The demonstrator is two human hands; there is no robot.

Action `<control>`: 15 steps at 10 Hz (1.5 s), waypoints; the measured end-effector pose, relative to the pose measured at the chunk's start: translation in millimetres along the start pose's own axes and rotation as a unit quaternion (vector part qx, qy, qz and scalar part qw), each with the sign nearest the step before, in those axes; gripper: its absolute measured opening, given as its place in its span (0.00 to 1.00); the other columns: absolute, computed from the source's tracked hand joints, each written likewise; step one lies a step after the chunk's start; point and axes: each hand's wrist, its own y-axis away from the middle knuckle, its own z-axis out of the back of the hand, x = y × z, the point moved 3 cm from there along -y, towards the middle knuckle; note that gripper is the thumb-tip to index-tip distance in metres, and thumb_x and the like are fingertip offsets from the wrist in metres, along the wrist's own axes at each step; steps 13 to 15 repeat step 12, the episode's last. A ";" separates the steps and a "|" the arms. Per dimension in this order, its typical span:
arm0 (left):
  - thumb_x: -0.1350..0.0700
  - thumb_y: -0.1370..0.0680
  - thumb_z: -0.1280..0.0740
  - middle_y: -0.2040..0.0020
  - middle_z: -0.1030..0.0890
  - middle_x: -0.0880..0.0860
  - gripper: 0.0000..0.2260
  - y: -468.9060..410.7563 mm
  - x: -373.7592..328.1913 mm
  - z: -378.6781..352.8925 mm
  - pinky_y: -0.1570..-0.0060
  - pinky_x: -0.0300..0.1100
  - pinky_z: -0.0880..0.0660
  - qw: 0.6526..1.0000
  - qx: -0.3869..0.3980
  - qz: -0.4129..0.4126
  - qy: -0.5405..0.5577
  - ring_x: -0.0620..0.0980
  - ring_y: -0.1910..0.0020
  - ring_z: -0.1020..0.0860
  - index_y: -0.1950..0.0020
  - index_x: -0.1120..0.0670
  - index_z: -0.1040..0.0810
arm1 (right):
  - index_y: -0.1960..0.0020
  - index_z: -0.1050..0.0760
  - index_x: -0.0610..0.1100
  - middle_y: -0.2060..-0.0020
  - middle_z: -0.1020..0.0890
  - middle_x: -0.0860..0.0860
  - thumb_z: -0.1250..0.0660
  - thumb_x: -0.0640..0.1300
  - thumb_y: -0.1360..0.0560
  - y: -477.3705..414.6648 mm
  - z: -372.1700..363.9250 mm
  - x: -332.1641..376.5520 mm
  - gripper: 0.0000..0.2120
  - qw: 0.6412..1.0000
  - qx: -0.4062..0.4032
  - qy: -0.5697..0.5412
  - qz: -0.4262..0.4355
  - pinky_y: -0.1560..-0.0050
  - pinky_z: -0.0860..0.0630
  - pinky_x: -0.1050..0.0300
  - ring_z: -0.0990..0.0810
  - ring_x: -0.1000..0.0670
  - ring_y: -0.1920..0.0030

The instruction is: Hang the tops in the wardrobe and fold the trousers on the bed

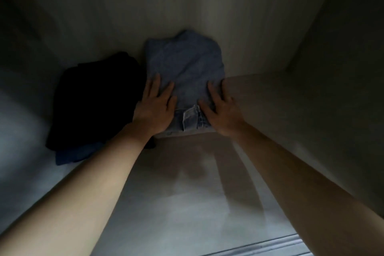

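A folded pair of light blue jeans [185,64] lies on the wardrobe shelf [187,183] against the back wall. My left hand [154,108] rests flat on the jeans' near left part, fingers straight and spread. My right hand [218,110] presses flat on the near right edge, fingers straight too. A belt loop or waistband tab [190,117] shows between the two hands. To the left lies a folded black garment [93,100] on top of a dark blue one [79,155].
The dim wardrobe compartment has a back wall [166,6], a right side wall [342,48] and a left wall in shadow. A sliding door track [270,247] runs along the shelf's front edge at the bottom right.
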 end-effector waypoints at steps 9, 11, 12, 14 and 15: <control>0.52 0.19 0.44 0.36 0.28 0.64 0.15 -34.1 2.7 3.8 0.48 0.56 0.29 0.984 -0.132 -0.018 -0.114 0.64 0.39 0.28 0.40 0.59 0.24 | 0.19 0.43 0.53 0.20 0.47 0.40 0.47 0.61 0.18 -56.9 -0.1 24.5 0.29 0.986 -0.108 0.129 0.013 0.25 0.43 0.38 0.48 0.36 0.21; 0.51 0.16 0.46 0.26 0.34 0.65 0.21 14.0 8.0 16.8 0.29 0.54 0.35 0.992 -0.077 -0.072 -0.062 0.64 0.27 0.35 0.29 0.60 0.29 | 0.21 0.38 0.47 0.22 0.39 0.39 0.46 0.60 0.19 27.7 7.6 9.0 0.30 0.983 -0.119 0.136 0.010 0.28 0.37 0.40 0.37 0.36 0.24; 0.46 0.17 0.47 0.23 0.38 0.62 0.24 66.8 -4.5 26.6 0.30 0.58 0.38 0.991 0.002 -0.050 -0.126 0.62 0.25 0.39 0.24 0.55 0.35 | 0.19 0.45 0.47 0.20 0.44 0.40 0.45 0.61 0.18 68.4 20.6 14.2 0.32 0.984 -0.023 0.176 -0.011 0.26 0.39 0.41 0.42 0.36 0.22; 0.46 0.17 0.47 0.23 0.38 0.62 0.24 66.8 -4.5 26.6 0.30 0.58 0.38 0.991 0.002 -0.050 -0.126 0.62 0.25 0.39 0.24 0.55 0.35 | 0.19 0.45 0.47 0.20 0.44 0.40 0.45 0.61 0.18 68.4 20.6 14.2 0.32 0.984 -0.023 0.176 -0.011 0.26 0.39 0.41 0.42 0.36 0.22; 0.46 0.17 0.47 0.23 0.38 0.62 0.24 66.8 -4.5 26.6 0.30 0.58 0.38 0.991 0.002 -0.050 -0.126 0.62 0.25 0.39 0.24 0.55 0.35 | 0.19 0.45 0.47 0.20 0.44 0.40 0.45 0.61 0.18 68.4 20.6 14.2 0.32 0.984 -0.023 0.176 -0.011 0.26 0.39 0.41 0.42 0.36 0.22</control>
